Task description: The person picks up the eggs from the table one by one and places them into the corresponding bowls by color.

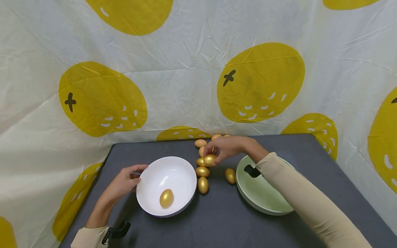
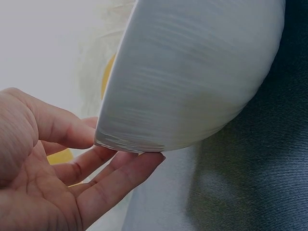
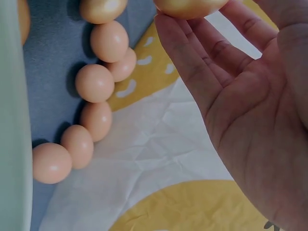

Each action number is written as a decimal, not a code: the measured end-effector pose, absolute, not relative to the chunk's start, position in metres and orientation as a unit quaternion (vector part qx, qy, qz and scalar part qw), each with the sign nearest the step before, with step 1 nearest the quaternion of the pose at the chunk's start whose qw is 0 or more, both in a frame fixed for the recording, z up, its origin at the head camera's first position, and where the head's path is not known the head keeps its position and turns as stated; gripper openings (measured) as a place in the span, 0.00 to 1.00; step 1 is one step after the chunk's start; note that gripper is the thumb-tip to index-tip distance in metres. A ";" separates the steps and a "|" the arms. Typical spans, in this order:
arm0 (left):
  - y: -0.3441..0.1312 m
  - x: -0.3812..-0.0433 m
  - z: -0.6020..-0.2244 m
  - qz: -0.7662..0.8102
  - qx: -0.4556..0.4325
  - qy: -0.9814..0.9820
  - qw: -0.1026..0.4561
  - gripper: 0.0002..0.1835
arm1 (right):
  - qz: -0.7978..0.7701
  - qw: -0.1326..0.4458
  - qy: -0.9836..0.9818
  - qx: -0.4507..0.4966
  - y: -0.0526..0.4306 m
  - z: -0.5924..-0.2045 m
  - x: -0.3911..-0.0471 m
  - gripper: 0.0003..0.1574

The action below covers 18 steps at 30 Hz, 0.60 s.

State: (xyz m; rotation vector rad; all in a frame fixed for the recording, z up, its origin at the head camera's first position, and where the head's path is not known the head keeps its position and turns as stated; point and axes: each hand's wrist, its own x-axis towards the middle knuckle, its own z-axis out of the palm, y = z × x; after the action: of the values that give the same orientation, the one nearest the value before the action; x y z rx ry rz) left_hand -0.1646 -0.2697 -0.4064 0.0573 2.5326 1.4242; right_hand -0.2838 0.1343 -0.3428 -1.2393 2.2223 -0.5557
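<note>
Cloth (image 1: 183,100) covers the whole back of my space, creased off-white stuff printed with huge yellow fruits, some showing a dark cross mark and little white flecks. In front of it is my table (image 1: 214,220), dark grey with rounded far corners and a pretty matte top. On my right there's a pale green bowl (image 1: 257,193), partly hidden behind my beige sleeve (image 1: 304,196). On my left is a white bowl (image 1: 167,172), glossy inside, and the left wrist view shows fine streaky lines across its outer wall. My left hand (image 1: 124,181) has that one by the rim, thumb at the edge and fingers up against the outside. My right hand (image 1: 227,148) is closed in a pinch, thumb and fingertips around a gold egg (image 1: 210,160), held up above the table between the two bowls. It's super smooth and metallic looking, with a bright shine on it. Same finish on the egg lying in the white bowl, on one just beside the green bowl, and on a few lined up near the white bowl. Past those, plain tan eggs (image 3: 95,83), way duller, string out along the cloth.
</note>
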 end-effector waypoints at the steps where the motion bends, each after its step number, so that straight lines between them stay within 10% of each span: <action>1: -0.270 -0.165 -0.407 0.487 0.020 0.865 0.118 0.28 | -0.203 0.262 0.823 -0.461 0.134 -0.342 -0.284 0.25; 18: -0.273 -0.168 -0.412 0.488 0.025 0.864 0.121 0.28 | -0.255 0.233 0.815 -0.464 0.136 -0.327 -0.283 0.28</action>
State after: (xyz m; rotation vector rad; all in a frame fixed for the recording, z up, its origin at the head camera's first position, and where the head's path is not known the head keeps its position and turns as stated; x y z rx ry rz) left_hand -0.1684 -0.2730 -0.4118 0.0719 2.5241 1.4239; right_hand -0.2832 0.1357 -0.3266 -1.2749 2.2391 -0.7009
